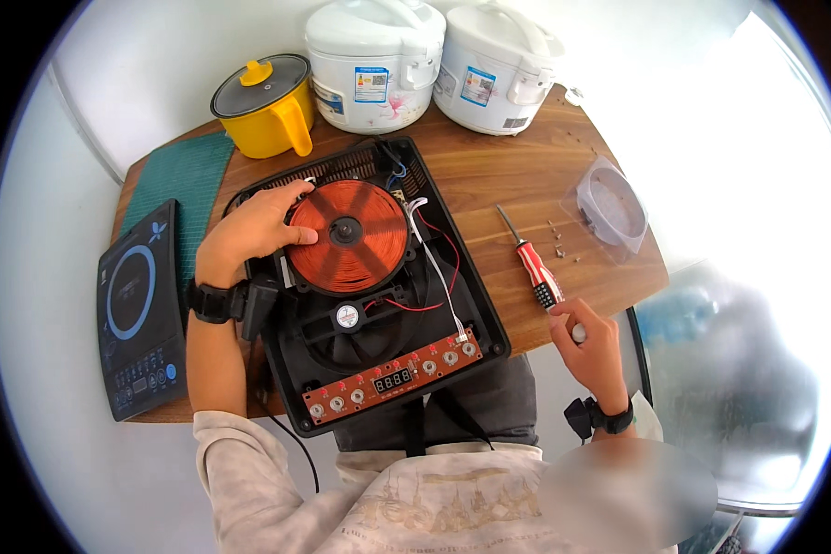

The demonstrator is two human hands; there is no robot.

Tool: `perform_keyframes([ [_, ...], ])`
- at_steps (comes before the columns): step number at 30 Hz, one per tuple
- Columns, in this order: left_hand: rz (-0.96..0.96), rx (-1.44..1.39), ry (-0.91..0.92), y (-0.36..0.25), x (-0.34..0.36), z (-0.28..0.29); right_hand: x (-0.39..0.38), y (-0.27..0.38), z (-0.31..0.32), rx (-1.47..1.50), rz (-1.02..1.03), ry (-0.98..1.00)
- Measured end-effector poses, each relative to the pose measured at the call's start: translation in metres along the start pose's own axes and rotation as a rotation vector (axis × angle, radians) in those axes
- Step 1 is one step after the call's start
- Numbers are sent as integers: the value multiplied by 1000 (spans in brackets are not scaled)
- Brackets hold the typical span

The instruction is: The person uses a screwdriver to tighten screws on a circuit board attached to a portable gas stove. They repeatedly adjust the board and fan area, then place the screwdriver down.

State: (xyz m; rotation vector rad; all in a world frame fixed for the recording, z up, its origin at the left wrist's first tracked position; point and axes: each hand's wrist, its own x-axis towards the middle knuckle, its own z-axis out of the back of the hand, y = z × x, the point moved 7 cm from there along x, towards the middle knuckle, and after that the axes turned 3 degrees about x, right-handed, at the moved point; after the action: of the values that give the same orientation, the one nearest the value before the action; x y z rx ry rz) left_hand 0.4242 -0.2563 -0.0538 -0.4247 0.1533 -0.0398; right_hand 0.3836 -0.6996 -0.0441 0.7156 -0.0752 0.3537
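Observation:
A round copper coil (pixel 365 263) lies in the black casing (pixel 475 309) of an opened induction cooker. My left hand (pixel 258 226) grips the coil's left edge, the thumb on its windings and the fingers at its upper left rim. At the table's right front edge, my right hand (pixel 591 346) is closed around the handle end of a screwdriver (pixel 531 261). The handle is red and white, and the shaft points up and left over the wood. Below the coil sit a black fan (pixel 346 317) and a reddish control board (pixel 406 379).
Several small screws (pixel 558 242) lie near a clear plastic dish (pixel 611 205) on the right. The cooker's glass top (pixel 138 309) rests on the left by a green mat (pixel 189 166). Behind stand a yellow pot (pixel 254 125) and two rice cookers (pixel 374 60).

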Motion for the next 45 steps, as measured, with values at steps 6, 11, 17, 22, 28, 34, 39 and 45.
perform_keyframes([
  [6,47,11,161,-13,-4,5,19,24,1,127,-19,68],
  [11,13,86,54,-11,-13,11,44,67,30,385,220,57],
  [17,-253,42,-144,-40,-1,4,111,147,20,720,374,63],
  [22,-287,-15,-37,-36,17,-19,172,193,-30,434,582,38],
  [28,-244,-67,5,-35,17,-19,207,191,-75,377,709,-50],
  [34,-262,-51,-23,-29,15,-21,224,182,-81,326,678,-47],
  [39,-272,-38,-40,-28,15,-19,228,181,-81,340,693,-34],
  [45,-274,-41,-47,-31,16,-21,227,173,-76,359,676,-57],
])
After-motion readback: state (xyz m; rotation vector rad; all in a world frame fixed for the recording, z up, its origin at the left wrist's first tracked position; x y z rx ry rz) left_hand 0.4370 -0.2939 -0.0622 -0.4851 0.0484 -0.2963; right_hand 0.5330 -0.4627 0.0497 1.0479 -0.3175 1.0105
